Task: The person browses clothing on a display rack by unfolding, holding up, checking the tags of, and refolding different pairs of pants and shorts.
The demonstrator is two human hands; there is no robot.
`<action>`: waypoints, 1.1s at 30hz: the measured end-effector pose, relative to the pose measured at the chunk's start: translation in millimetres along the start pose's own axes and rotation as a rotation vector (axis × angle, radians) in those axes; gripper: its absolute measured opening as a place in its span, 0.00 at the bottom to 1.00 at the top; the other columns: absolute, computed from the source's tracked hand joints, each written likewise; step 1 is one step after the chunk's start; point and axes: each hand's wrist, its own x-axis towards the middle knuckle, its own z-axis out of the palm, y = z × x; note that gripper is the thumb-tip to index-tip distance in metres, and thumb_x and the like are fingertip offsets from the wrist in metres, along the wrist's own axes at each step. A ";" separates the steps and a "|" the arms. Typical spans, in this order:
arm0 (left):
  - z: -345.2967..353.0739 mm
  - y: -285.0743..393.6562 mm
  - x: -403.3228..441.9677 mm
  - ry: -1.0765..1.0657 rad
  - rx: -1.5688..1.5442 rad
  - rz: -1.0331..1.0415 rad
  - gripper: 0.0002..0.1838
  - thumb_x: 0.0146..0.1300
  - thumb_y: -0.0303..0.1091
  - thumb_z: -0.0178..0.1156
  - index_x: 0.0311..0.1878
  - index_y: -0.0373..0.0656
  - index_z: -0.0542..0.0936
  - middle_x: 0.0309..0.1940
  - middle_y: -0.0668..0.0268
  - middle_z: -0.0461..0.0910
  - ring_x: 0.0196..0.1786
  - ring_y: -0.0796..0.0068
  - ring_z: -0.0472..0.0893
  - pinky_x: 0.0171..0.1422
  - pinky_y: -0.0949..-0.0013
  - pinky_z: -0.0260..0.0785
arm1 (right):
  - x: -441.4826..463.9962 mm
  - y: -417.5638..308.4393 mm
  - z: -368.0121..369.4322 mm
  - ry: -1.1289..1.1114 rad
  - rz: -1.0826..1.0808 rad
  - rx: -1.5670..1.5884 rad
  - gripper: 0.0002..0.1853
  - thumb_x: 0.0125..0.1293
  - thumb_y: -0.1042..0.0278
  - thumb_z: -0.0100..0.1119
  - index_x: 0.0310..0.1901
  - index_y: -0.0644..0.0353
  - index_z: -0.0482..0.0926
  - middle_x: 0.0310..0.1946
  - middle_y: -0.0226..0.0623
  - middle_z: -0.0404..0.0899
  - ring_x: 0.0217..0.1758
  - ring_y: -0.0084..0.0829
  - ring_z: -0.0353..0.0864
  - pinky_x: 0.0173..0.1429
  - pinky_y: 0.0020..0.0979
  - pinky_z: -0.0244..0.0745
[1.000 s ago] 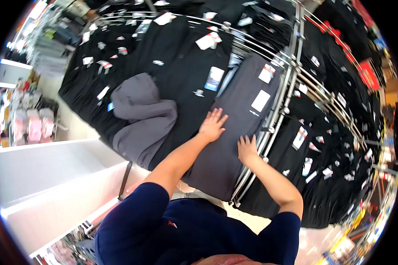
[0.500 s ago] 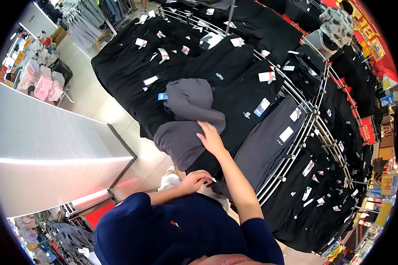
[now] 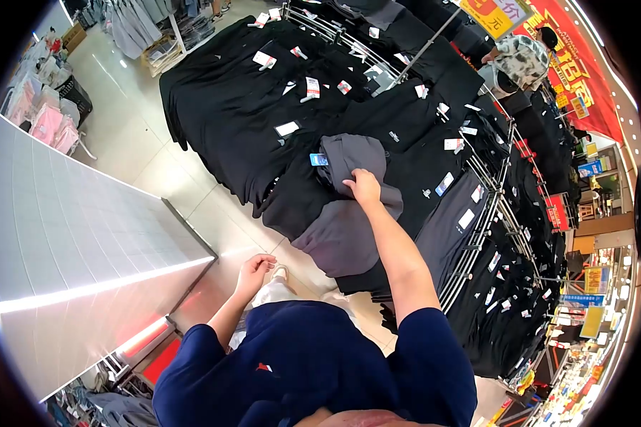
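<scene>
My right hand point(image 3: 365, 187) reaches forward onto a crumpled dark grey garment point(image 3: 345, 231) and closes on a fold of it. The garment lies bunched on the black clothes, its lower part spread toward me. Whether it is a top or trousers I cannot tell. A blue tag point(image 3: 319, 160) sticks out at its upper left. My left hand point(image 3: 255, 273) hangs in the air left of the clothes, above the floor, with loosely bent fingers and nothing visible in them.
Black clothes point(image 3: 228, 92) with white tags cover the wide display. Metal rails point(image 3: 470, 256) divide it on the right. A white panel point(image 3: 100, 242) stands at the left. Another person point(image 3: 523, 60) is at the far right, below a red banner point(image 3: 573, 57).
My right hand has moved forward, up the grey garment to its upper fold. My left hand has drawn away left from the near edge of the clothes. The view has shifted.
</scene>
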 end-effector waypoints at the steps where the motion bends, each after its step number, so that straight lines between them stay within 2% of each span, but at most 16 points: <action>1: -9.5 2.7 0.9 0.005 0.028 -0.017 0.12 0.71 0.23 0.49 0.49 0.35 0.81 0.41 0.65 0.84 0.44 0.77 0.82 0.53 0.73 0.74 | 1.4 -1.2 4.8 -0.098 0.058 -0.053 0.10 0.57 0.60 0.70 0.31 0.57 0.83 0.34 0.38 0.84 0.46 0.42 0.82 0.50 0.43 0.77; 6: -22.8 15.6 9.8 -0.061 -0.053 -0.021 0.12 0.72 0.24 0.48 0.49 0.34 0.81 0.42 0.64 0.84 0.44 0.77 0.82 0.53 0.73 0.74 | -1.2 -13.5 0.3 -0.098 0.107 -0.161 0.06 0.60 0.66 0.65 0.32 0.59 0.83 0.35 0.39 0.84 0.44 0.44 0.82 0.48 0.43 0.77; 9: -28.3 15.7 13.1 -0.094 -0.086 0.017 0.12 0.73 0.25 0.48 0.49 0.35 0.81 0.43 0.64 0.84 0.45 0.77 0.82 0.54 0.73 0.74 | 16.9 -2.5 -29.7 0.414 0.162 0.147 0.03 0.62 0.74 0.60 0.31 0.60 0.81 0.32 0.39 0.83 0.39 0.39 0.82 0.45 0.37 0.76; 12: -34.0 21.4 14.6 -0.121 -0.110 0.007 0.12 0.73 0.24 0.47 0.49 0.34 0.80 0.44 0.64 0.83 0.46 0.77 0.82 0.56 0.72 0.74 | 38.4 2.3 -113.5 0.710 0.348 0.609 0.05 0.67 0.76 0.59 0.31 0.60 0.79 0.28 0.30 0.79 0.33 0.28 0.79 0.40 0.30 0.73; 14: -34.4 22.4 17.4 -0.132 -0.106 -0.032 0.12 0.73 0.24 0.47 0.50 0.34 0.80 0.43 0.63 0.83 0.47 0.76 0.82 0.57 0.71 0.74 | 32.3 6.2 -183.5 0.730 0.422 0.925 0.05 0.71 0.72 0.59 0.35 0.60 0.78 0.29 0.25 0.78 0.34 0.23 0.77 0.42 0.27 0.73; 16: -25.9 27.8 23.6 -0.175 -0.125 -0.049 0.12 0.73 0.24 0.47 0.51 0.34 0.79 0.43 0.64 0.83 0.47 0.75 0.82 0.57 0.71 0.74 | 11.0 4.4 -249.3 0.683 0.308 1.190 0.05 0.72 0.70 0.59 0.39 0.61 0.77 0.32 0.28 0.79 0.37 0.22 0.79 0.47 0.26 0.74; 18: -10.2 39.3 35.2 -0.229 -0.133 -0.063 0.12 0.73 0.24 0.48 0.51 0.34 0.79 0.43 0.64 0.83 0.47 0.75 0.82 0.58 0.71 0.74 | -14.6 -57.3 -309.1 0.635 0.164 1.226 0.07 0.71 0.68 0.60 0.43 0.61 0.75 0.37 0.30 0.80 0.41 0.23 0.80 0.50 0.27 0.76; 20: 18.0 57.0 48.9 -0.355 -0.279 0.111 0.15 0.71 0.23 0.52 0.60 0.35 0.74 0.55 0.60 0.78 0.55 0.72 0.80 0.61 0.71 0.72 | -51.6 -94.1 -351.4 0.613 0.097 1.235 0.08 0.72 0.68 0.59 0.45 0.63 0.74 0.43 0.34 0.81 0.46 0.26 0.82 0.55 0.30 0.77; 22: 54.5 89.7 65.1 -0.259 -0.308 0.366 0.30 0.66 0.24 0.61 0.70 0.37 0.64 0.69 0.55 0.65 0.69 0.62 0.70 0.71 0.64 0.65 | -85.7 -112.0 -384.8 0.647 0.089 1.200 0.08 0.72 0.70 0.58 0.47 0.64 0.73 0.46 0.39 0.81 0.50 0.30 0.82 0.59 0.33 0.77; 24: 77.0 154.5 73.8 -0.138 0.033 0.675 0.45 0.58 0.25 0.69 0.76 0.41 0.55 0.77 0.51 0.51 0.78 0.52 0.56 0.78 0.57 0.53 | -123.9 -116.0 -405.9 0.741 0.090 1.321 0.14 0.71 0.75 0.55 0.56 0.66 0.72 0.55 0.43 0.79 0.59 0.37 0.79 0.67 0.42 0.72; 26: 104.0 191.9 83.3 -0.220 0.066 0.849 0.54 0.50 0.26 0.74 0.77 0.44 0.53 0.78 0.50 0.50 0.80 0.46 0.50 0.81 0.54 0.45 | -156.6 -138.0 -415.6 0.732 0.122 1.457 0.16 0.71 0.74 0.54 0.58 0.66 0.72 0.60 0.44 0.76 0.64 0.39 0.76 0.70 0.43 0.69; 27: 117.5 202.4 90.3 -0.318 0.119 0.910 0.54 0.48 0.25 0.74 0.77 0.44 0.53 0.78 0.52 0.50 0.80 0.47 0.49 0.81 0.54 0.46 | -165.2 -156.7 -414.5 0.889 0.186 1.416 0.14 0.70 0.76 0.51 0.56 0.64 0.70 0.55 0.40 0.76 0.58 0.35 0.78 0.68 0.42 0.70; 28: 131.4 209.1 95.8 -0.419 0.174 0.968 0.55 0.46 0.25 0.74 0.77 0.45 0.54 0.78 0.53 0.50 0.80 0.48 0.49 0.81 0.54 0.47 | -175.1 -162.2 -416.8 0.902 0.196 1.404 0.14 0.70 0.76 0.51 0.56 0.64 0.70 0.55 0.40 0.76 0.58 0.35 0.78 0.68 0.42 0.70; 29: 147.2 212.6 100.5 -0.592 0.174 0.941 0.54 0.47 0.25 0.74 0.77 0.42 0.55 0.78 0.54 0.51 0.81 0.51 0.49 0.81 0.57 0.45 | -186.9 -165.3 -419.1 0.833 0.134 1.439 0.13 0.69 0.78 0.50 0.54 0.62 0.69 0.50 0.38 0.75 0.54 0.33 0.78 0.64 0.41 0.72; 31: 170.2 216.6 100.8 -0.948 0.132 0.787 0.48 0.48 0.21 0.70 0.74 0.41 0.59 0.74 0.55 0.60 0.77 0.58 0.59 0.78 0.59 0.54 | -209.5 -168.8 -421.5 0.778 0.037 1.531 0.13 0.66 0.82 0.48 0.50 0.56 0.65 0.40 0.31 0.69 0.42 0.27 0.75 0.52 0.34 0.76; 33: 192.8 192.6 92.6 -1.276 0.081 0.543 0.41 0.52 0.19 0.67 0.71 0.40 0.63 0.66 0.58 0.70 0.69 0.64 0.70 0.74 0.62 0.61 | -244.6 -153.1 -428.8 0.767 0.027 1.576 0.14 0.66 0.82 0.50 0.50 0.56 0.65 0.40 0.31 0.69 0.42 0.27 0.76 0.51 0.34 0.76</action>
